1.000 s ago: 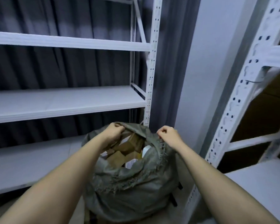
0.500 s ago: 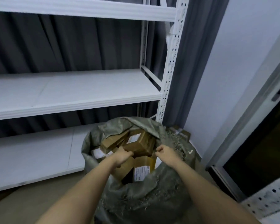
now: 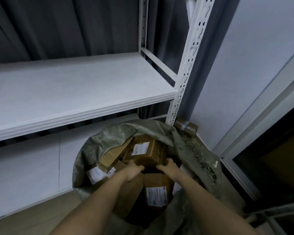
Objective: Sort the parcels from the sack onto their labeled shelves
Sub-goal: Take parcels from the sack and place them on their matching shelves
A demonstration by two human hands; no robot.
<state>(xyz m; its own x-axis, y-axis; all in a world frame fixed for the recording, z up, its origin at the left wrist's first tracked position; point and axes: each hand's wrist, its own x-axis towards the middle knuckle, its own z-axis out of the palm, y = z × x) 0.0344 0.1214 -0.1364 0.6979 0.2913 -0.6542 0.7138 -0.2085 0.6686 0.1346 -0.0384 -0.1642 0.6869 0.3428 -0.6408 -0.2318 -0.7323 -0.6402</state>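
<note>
An open grey-green woven sack (image 3: 98, 141) stands on the floor in front of a white metal rack. Inside it lie several brown cardboard parcels with white labels. My left hand (image 3: 131, 171) and my right hand (image 3: 168, 167) both reach into the sack and grip the near end of the top parcel (image 3: 145, 150), one at each lower corner. Below them lies another labelled parcel (image 3: 157, 194), and a long flat box (image 3: 112, 156) leans at the left. The white shelf (image 3: 71, 89) above and the lower shelf (image 3: 24, 167) carry no parcels.
The rack's perforated white upright (image 3: 187, 65) rises just behind the sack. A small taped box (image 3: 187, 127) sits on the floor behind the sack by the pale wall. A dark doorway with a metal frame (image 3: 255, 116) is at the right. A dark curtain hangs behind the shelves.
My hands have let go of the sack's rim and moved down inside it onto the top parcel. The view has tilted down and closer to the sack.
</note>
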